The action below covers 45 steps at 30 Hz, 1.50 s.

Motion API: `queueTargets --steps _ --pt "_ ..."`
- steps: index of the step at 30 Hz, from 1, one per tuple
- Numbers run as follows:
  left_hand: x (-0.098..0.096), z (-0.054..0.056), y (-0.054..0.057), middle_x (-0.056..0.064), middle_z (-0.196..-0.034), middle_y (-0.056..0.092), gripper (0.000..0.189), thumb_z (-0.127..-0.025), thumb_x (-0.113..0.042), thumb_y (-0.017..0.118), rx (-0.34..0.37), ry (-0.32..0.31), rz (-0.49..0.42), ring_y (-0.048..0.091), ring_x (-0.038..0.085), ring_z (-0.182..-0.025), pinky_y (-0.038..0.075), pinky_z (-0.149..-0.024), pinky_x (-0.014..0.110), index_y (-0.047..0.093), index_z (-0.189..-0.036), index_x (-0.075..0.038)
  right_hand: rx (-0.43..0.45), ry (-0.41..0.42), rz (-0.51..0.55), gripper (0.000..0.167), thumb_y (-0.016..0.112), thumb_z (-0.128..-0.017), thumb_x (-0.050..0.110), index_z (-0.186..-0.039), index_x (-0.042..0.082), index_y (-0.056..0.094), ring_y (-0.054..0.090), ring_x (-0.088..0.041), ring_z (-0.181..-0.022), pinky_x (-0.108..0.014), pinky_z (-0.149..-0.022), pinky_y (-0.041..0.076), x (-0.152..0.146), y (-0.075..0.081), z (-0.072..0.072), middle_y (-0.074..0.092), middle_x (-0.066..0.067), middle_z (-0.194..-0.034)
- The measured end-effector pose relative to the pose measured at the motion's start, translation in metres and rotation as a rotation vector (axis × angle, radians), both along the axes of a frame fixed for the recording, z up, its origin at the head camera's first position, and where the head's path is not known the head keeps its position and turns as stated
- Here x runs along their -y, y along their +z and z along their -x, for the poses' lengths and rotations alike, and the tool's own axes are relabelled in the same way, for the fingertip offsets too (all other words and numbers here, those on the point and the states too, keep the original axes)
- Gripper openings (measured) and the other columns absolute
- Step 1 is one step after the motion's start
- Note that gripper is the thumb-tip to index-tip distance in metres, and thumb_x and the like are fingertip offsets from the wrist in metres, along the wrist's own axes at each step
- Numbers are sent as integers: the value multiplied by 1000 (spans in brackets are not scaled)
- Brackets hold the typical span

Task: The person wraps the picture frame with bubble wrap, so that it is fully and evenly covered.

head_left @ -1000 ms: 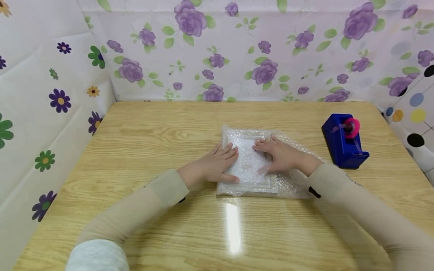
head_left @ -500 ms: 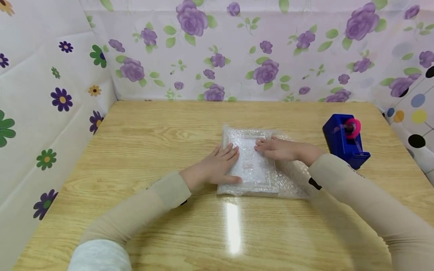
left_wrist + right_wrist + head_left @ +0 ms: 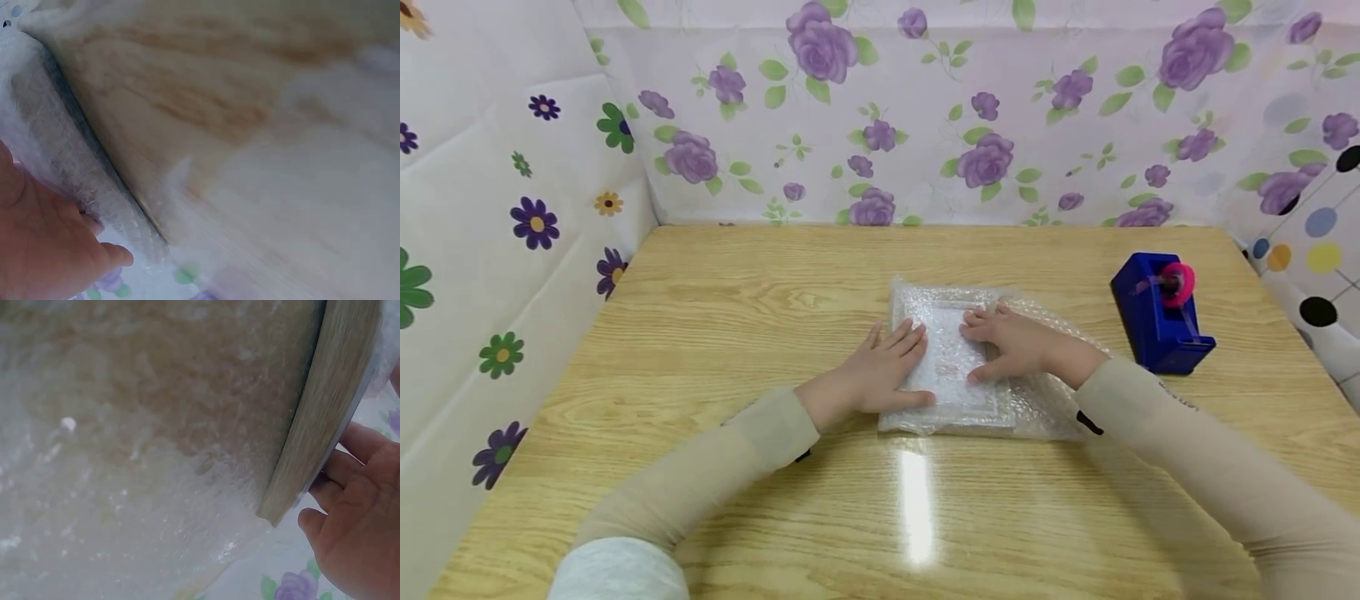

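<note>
A flat picture frame lies on the table, its wooden side edge (image 3: 322,406) showing in the right wrist view. Bubble wrap (image 3: 1051,410) covers its left part and face, and spreads out from under it to the right. My left hand (image 3: 882,372) lies flat over the left side of the wrapped frame, thumb apart, pointing right. On the upper right part of the face rests my right hand (image 3: 1021,343), fingers spread and thumb toward the near side. In the left wrist view, the wrap (image 3: 62,128) runs around the frame's left edge.
A blue tape dispenser (image 3: 1157,321) with a pink-cored roll stands to the right, beyond my right forearm. The wood-grain table (image 3: 760,292) is bordered by a floral cloth (image 3: 917,108) at the back and patterned sheets at both sides.
My right hand shifts toward the far side with its thumb drawn in, then comes back nearer with its thumb spread. My left hand and the wrapped picture frame stay nearly in place.
</note>
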<state>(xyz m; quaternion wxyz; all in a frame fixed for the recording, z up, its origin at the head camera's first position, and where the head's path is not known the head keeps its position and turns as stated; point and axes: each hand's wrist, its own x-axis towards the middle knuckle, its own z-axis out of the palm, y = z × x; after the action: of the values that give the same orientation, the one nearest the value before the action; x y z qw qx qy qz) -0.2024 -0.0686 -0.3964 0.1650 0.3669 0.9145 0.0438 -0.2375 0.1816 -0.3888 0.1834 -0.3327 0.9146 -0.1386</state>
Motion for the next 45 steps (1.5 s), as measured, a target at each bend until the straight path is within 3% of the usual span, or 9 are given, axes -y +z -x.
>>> queueTargets --steps 6,12,15,19,22,30,37,45 --pt "8 8 0 5 -160 -2 92 -90 -68 39 32 -22 0 -8 23 -147 -5 -117 55 8 -153 -8 -13 -3 4 80 70 -81 44 -140 -3 42 20 -42 -141 -62 -114 7 5 1 1 26 -24 -151" --pt "13 17 6 7 -160 9 96 -79 -67 60 90 -34 -55 5 27 -148 -8 -116 58 17 -153 -24 -5 -15 11 79 72 -80 42 -139 -2 43 18 -48 -139 -65 -113 9 10 2 0 26 -24 -150" --pt "13 19 7 7 -160 12 94 -77 -70 60 66 -51 -48 9 28 -147 -8 -116 57 23 -152 -28 0 -19 14 78 73 -81 40 -139 -2 44 17 -50 -139 -65 -112 10 12 3 0 26 -25 -150" --pt "12 21 5 3 -160 15 93 -76 -73 57 -17 -109 -28 14 25 -147 -5 -118 52 27 -150 -26 3 -13 14 76 74 -80 36 -138 -4 45 18 -49 -139 -64 -113 9 12 5 2 27 -26 -150" --pt "10 21 4 1 -159 17 94 -78 -71 57 -37 -160 -40 15 22 -147 -1 -120 48 28 -150 -19 6 -6 15 76 74 -80 35 -137 -5 45 19 -47 -139 -64 -113 8 12 5 3 28 -27 -149" --pt "2 21 9 0 -159 15 109 -71 -75 60 10 -152 20 14 18 -146 3 -121 42 22 -152 -13 -34 9 22 78 74 -79 39 -137 -4 45 22 -44 -140 -63 -113 9 11 2 3 29 -26 -149" --pt "0 20 9 2 -159 17 117 -64 -72 70 70 -130 -19 15 20 -146 1 -120 44 19 -153 -16 -96 57 16 79 69 -82 43 -138 -7 43 26 -44 -139 -59 -115 14 6 -2 -2 30 -28 -148" --pt "-4 18 7 0 -160 10 113 -65 -77 64 35 -175 21 11 18 -147 1 -120 44 17 -153 -24 -135 70 -8 76 65 -86 44 -139 -5 42 23 -46 -139 -59 -114 19 -2 -2 -8 28 -27 -150"
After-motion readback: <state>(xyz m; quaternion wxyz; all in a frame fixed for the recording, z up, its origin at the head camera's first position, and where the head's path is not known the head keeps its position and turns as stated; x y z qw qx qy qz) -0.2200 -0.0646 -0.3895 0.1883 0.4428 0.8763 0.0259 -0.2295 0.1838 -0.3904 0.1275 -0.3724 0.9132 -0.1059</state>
